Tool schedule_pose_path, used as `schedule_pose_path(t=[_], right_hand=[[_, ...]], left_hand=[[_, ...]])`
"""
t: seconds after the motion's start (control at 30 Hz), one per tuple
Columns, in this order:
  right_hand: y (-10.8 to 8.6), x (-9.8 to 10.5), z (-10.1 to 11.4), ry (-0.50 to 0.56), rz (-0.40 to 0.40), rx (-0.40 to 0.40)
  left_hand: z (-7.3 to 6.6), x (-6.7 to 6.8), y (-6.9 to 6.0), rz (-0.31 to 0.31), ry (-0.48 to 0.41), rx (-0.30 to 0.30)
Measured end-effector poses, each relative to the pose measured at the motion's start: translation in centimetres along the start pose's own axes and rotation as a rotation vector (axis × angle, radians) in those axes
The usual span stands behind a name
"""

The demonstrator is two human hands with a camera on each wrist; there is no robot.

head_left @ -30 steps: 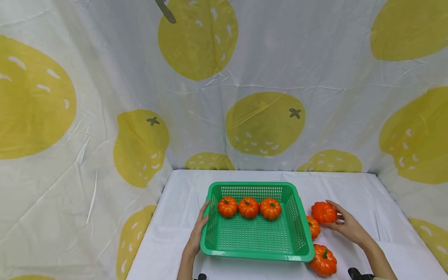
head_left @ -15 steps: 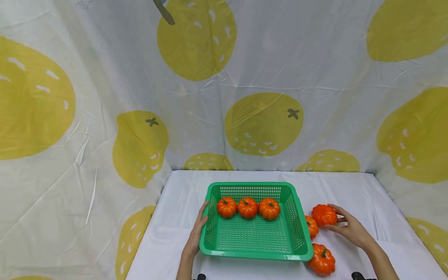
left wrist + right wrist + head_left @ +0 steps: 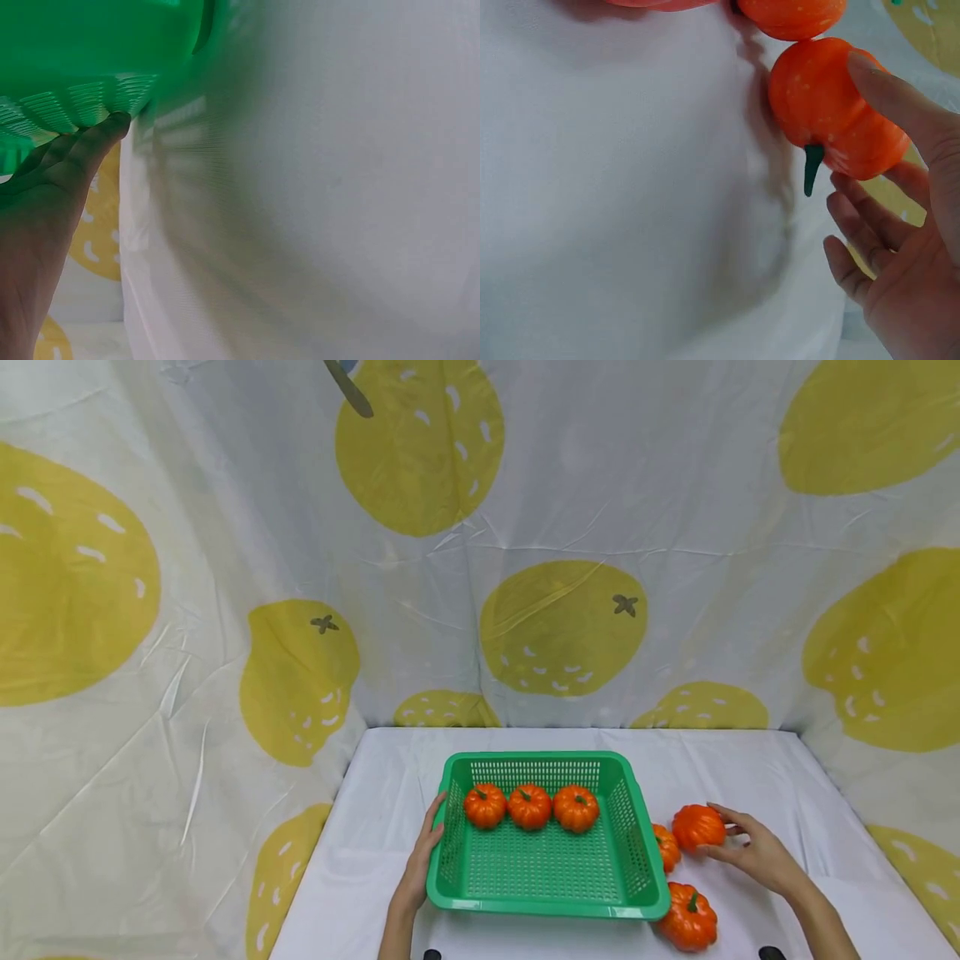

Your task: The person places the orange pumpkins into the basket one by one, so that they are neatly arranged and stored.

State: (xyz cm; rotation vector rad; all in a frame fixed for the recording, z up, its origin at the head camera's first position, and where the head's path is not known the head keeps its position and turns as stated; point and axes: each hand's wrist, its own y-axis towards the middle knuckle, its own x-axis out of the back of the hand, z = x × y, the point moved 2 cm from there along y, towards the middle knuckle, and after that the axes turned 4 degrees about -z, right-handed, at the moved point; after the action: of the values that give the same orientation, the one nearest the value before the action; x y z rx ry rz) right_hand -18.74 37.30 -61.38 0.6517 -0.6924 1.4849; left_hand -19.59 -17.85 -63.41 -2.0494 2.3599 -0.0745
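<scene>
The green plastic basket [image 3: 547, 868] holds three small orange pumpkins [image 3: 530, 807] in a row near its far side. My left hand [image 3: 422, 852] rests along the basket's left side with fingers extended, and in the left wrist view the hand [image 3: 56, 187] touches the slotted wall. To the right of the basket, my right hand [image 3: 753, 852] holds an orange pumpkin [image 3: 698, 828] between thumb and fingers. In the right wrist view this pumpkin [image 3: 825, 105] has its green stem pointing away from the palm, the thumb lying over its side.
Two more pumpkins sit beside the basket's right wall: a small one [image 3: 666, 848], partly hidden by the rim, and a larger one [image 3: 687, 918] at the near right corner. White cloth [image 3: 757, 777] covers the table. A fruit-print curtain [image 3: 712, 610] hangs behind and at the sides.
My right hand and its pumpkin have moved slightly nearer to me and a little right, relative to the basket. The left hand, the basket and the other pumpkins keep their places.
</scene>
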Motion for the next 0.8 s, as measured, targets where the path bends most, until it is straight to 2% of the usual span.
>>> schedule_pose_path(t=[0.23, 0.4, 0.5, 0.67, 0.8], right_hand=[[0.4, -0.7, 0.4, 0.029, 0.047, -0.076], [0.5, -1.5, 0.5, 0.094, 0.033, -0.013], [0.3, -1.7, 0.4, 0.119, 0.040, -0.019], [-0.1, -1.0, 0.5, 0.086, 0.032, -0.086], [0.0, -1.0, 0.6, 0.050, 0.020, -0.086]], left_hand=[[0.1, -0.1, 0.0, 0.009, -0.002, -0.006], [0.2, 0.0, 0.0, 0.014, -0.007, 0.003], [0.2, 0.0, 0.0, 0.014, -0.009, 0.003], [0.1, 0.0, 0.0, 0.014, -0.016, 0.003], [-0.1, 0.0, -0.1, 0.014, -0.001, -0.005]])
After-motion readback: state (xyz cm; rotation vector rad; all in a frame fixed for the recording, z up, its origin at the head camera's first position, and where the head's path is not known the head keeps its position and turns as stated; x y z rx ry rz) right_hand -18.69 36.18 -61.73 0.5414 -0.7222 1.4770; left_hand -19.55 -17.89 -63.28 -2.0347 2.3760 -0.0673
